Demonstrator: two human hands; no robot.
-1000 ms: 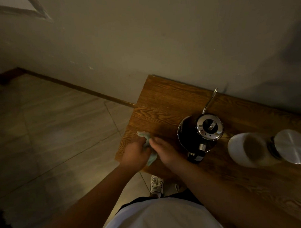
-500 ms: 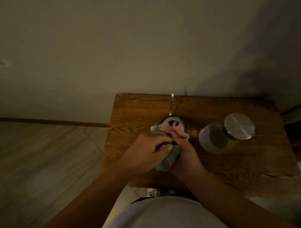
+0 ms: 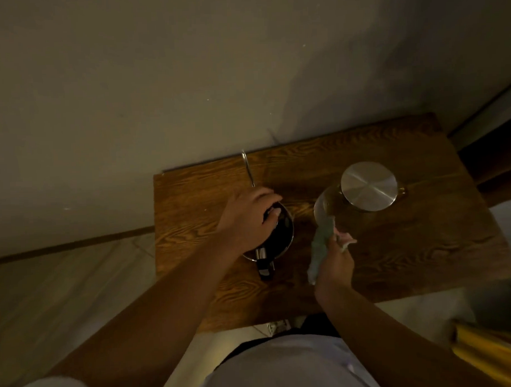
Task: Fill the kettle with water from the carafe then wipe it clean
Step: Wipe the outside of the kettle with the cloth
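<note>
A dark kettle [image 3: 282, 238] with a thin metal spout [image 3: 247, 167] stands on the small wooden table [image 3: 409, 246]. My left hand [image 3: 246, 219] lies over the top of the kettle, fingers curled on its lid, which is hidden under the hand. The black handle [image 3: 264, 268] points toward me. My right hand [image 3: 336, 260] is closed on a light green and pink cloth [image 3: 320, 249], held to the right of the kettle and apart from it. The glass carafe [image 3: 330, 208] with a round steel lid [image 3: 368, 186] stands at the right, just beyond the cloth.
The table stands against a plain wall [image 3: 215, 79]. Tiled floor [image 3: 63, 287] lies to the left. A yellow object [image 3: 486, 356] shows at the lower right. A shoe [image 3: 277, 327] is visible under the table's front edge.
Both hands held the cloth against the kettle's top before. Now my right hand has carried the cloth off to the right, and my left hand rests alone on the kettle's lid.
</note>
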